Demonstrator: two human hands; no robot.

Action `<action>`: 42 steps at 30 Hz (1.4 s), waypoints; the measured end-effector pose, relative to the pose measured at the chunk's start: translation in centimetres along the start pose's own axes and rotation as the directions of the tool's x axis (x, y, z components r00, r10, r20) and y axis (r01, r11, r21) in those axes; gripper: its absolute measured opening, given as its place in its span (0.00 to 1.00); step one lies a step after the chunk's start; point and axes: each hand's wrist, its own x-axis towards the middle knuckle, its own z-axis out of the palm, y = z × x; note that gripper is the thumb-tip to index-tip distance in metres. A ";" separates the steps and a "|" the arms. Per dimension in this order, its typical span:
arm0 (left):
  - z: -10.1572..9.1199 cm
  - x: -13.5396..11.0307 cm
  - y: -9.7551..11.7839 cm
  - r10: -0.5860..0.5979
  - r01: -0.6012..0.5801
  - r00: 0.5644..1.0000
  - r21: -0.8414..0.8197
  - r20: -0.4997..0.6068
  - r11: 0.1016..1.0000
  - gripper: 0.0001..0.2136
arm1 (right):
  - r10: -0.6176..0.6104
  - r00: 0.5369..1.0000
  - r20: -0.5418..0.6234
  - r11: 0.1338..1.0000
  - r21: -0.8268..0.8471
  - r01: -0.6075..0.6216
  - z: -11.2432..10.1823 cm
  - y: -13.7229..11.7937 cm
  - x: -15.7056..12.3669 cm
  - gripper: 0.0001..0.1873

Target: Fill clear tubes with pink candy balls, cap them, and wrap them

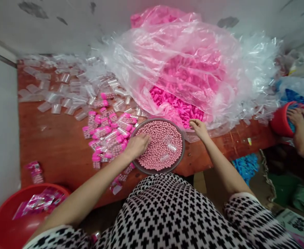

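Note:
My left hand (138, 145) is closed over the left side of a grey bowl (183, 145) full of pink beads (157, 138); whatever its curled fingers hold is hidden. A few clear plastic tubes (171, 148) lie on the beads. My right hand (200, 128) is at the mouth of a big clear bag (131, 58), its fingertips pinched on a pink plastic cap at the edge of a heap of such caps (176, 105). Left of the bowl is a pile of bead-filled tubes with pink caps (105, 133).
Loose clear tubes (71, 98) cover the back left of the wooden table (56, 138). A red basin (9, 221) with pink packets stands at lower left. On the right, another person's hands (298, 121) reach into a red bucket (280, 121). Blue pieces (246, 166) lie below the table edge.

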 end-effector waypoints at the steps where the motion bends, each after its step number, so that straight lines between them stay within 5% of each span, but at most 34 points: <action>1: 0.9 0.0 1.0 -0.034 0.028 0.995 0.065 0.092 0.997 0.12 | -0.003 1.000 -0.021 0.998 -0.059 0.001 -0.7 0.4 0.6 0.17; 4: 3.5 1.3 3.2 -0.110 0.082 0.969 0.133 0.223 0.988 0.13 | -0.025 0.999 -0.042 0.987 -0.160 0.018 -1.9 0.9 1.9 0.14; 7: 5.6 3.6 4.4 -0.120 0.099 0.969 0.104 0.214 0.990 0.14 | -0.056 0.998 -0.019 0.961 -0.271 0.049 -1.5 0.6 3.0 0.14; 11: 7.2 5.2 4.4 -0.118 0.113 0.980 0.041 0.157 0.993 0.13 | -0.060 0.993 0.097 0.750 -0.652 0.109 0.6 -0.3 4.2 0.16; 14: 7.3 4.6 3.4 -0.073 0.061 0.997 -0.267 -0.037 0.962 0.12 | -0.012 0.987 0.157 0.625 -0.770 0.130 1.8 -0.7 4.9 0.16; 17: 6.7 3.2 2.8 -0.123 -0.091 0.952 -0.641 -0.281 0.762 0.11 | 0.003 0.991 0.135 0.622 -0.776 0.104 1.7 -0.7 5.3 0.16; 19: 6.3 2.5 2.7 -0.162 -0.163 0.924 -0.738 -0.347 0.655 0.11 | 0.021 0.997 0.070 0.639 -0.768 0.040 1.0 -0.4 5.2 0.17; 23: 5.9 1.9 3.3 -0.201 -0.177 0.923 -0.828 -0.327 0.532 0.12 | 0.017 0.999 -0.047 0.779 -0.625 -0.043 -0.6 0.2 4.1 0.19; 27: 5.4 1.5 4.4 -0.209 -0.146 0.939 -0.866 -0.274 0.479 0.14 | -0.032 0.999 0.027 0.979 -0.200 0.036 -0.7 -0.8 0.7 0.27; 30: 4.7 1.0 5.8 -0.154 -0.180 0.953 -0.898 -0.261 0.402 0.15 | -0.174 0.980 0.100 0.983 -0.037 0.178 0.8 -3.0 -3.0 0.24; 34: 4.4 0.7 7.3 -0.175 -0.182 0.957 -0.949 -0.231 0.259 0.18 | -0.421 0.880 0.219 0.901 -0.009 0.434 3.0 -6.2 -7.5 0.17; 38: 4.4 -0.1 7.6 -0.191 -0.159 0.963 -0.971 -0.192 0.176 0.21 | -0.305 0.866 0.396 0.948 0.212 0.237 3.3 -7.2 -10.1 0.24; 42: 4.4 -1.3 7.6 -0.143 -0.171 0.965 -0.943 -0.219 0.285 0.20 | -0.218 0.789 0.575 0.937 0.350 0.004 2.3 -7.0 -10.6 0.22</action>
